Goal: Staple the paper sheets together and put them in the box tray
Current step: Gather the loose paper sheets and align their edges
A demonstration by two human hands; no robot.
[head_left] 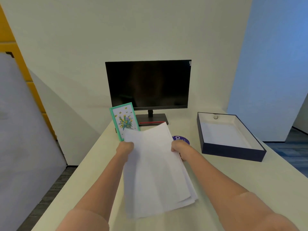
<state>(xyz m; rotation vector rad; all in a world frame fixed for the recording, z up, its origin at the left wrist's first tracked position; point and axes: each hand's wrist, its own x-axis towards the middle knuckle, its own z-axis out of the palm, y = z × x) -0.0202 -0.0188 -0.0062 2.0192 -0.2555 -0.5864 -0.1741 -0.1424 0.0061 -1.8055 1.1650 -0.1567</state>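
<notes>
Holding the paper sheets (155,165) between both hands, we see them lifted off the table (233,180), their far end curling up and the near edges fanned out of line. Left hand (125,148) is closed on the sheets' left edge, fingers curled under, thumb side on top. Right hand (179,147) pinches the right edge the same way; fingertips mostly hidden behind the paper. Just beyond the left hand stands a green-framed flower card (124,120), leaning, its lower corner covered by the sheets. Just past the right hand lies a purple round sticker (182,139), partly hidden. Well to the right of the right hand sits the box tray (233,154), dark outside, white inside, with a small round thing (215,117) by its far wall. Farther out from both hands, a dark monitor (148,84) on its stand.
</notes>
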